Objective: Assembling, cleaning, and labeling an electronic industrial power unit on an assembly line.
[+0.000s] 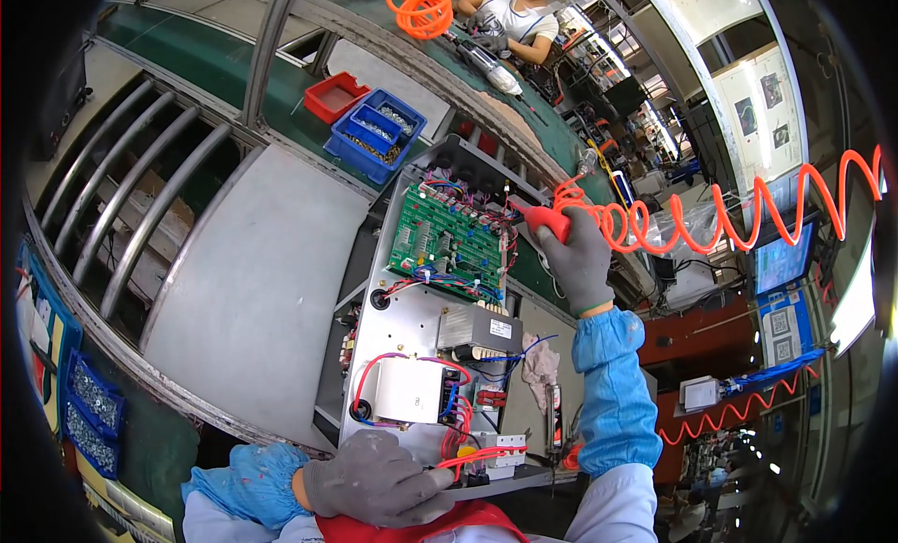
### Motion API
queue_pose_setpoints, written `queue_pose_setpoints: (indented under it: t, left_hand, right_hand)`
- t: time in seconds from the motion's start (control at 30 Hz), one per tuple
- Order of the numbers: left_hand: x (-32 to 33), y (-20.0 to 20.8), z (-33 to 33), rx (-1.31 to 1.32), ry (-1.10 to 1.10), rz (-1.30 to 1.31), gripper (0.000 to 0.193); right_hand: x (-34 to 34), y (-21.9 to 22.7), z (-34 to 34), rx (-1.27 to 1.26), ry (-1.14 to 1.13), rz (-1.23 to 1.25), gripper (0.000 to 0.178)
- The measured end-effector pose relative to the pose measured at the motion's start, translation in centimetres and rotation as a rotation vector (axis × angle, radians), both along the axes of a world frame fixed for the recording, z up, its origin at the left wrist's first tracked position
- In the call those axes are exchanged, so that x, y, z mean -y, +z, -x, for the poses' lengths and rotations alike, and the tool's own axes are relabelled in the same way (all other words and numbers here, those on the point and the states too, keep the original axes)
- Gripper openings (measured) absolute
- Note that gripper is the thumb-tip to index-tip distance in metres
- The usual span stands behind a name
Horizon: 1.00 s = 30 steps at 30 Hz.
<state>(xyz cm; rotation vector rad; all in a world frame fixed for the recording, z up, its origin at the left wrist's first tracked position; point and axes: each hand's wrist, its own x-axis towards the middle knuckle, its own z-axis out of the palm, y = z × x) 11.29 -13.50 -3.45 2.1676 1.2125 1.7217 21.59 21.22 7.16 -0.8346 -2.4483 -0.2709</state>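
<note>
In front of me lies a metal equipment chassis with a green circuit board, a silver-grey boxed transformer, a white cylindrical part and a breaker block. My right hand, gloved in grey, is closed round the red handle of an air blow gun. Its nozzle points toward the far right corner of the board, and an orange coiled hose runs from it. Over the near edge of the chassis lies my gloved left hand, fingers stretched out beside red wires.
Blue bins of small metal parts and a red bin stand beyond the chassis. To the left are a grey panel and metal rollers. A crumpled cloth lies at right. Across the bench sits another person.
</note>
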Motion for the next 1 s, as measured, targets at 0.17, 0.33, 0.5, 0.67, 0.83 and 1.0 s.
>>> queue_pose_setpoints:
  t: [0.17, 0.33, 0.5, 0.67, 0.83, 1.0]
  left_hand:
    - [0.1, 0.1, 0.2, -0.007, -0.014, 0.018, 0.031]
    - [0.1, -0.3, 0.0, 0.0, -0.015, 0.016, 0.032]
    - [0.0, -0.1, 0.1, -0.013, -0.009, 0.023, 0.031]
    - [-0.2, 0.3, 0.3, -0.012, -0.001, 0.0, 0.028]
    - [-0.4, 0.2, 0.0, -0.024, 0.02, -0.008, 0.03]
    - [-0.1, 0.7, 0.5, -0.061, -0.026, 0.05, 0.03]
  right_hand:
    - [0.0, 0.2, 0.2, 0.074, 0.004, -0.069, 0.04]
    - [0.7, 0.9, 0.3, 0.157, 0.004, -0.104, 0.04]
    - [1.5, 1.7, -1.3, -0.008, 0.057, -0.035, 0.042]
    - [1.3, 1.8, -2.5, -0.122, 0.033, 0.119, 0.043]
    - [0.2, 0.4, -3.4, -0.201, -0.082, 0.282, 0.044]
    - [-1.8, -2.6, -3.8, -0.286, -0.14, 0.306, 0.046]
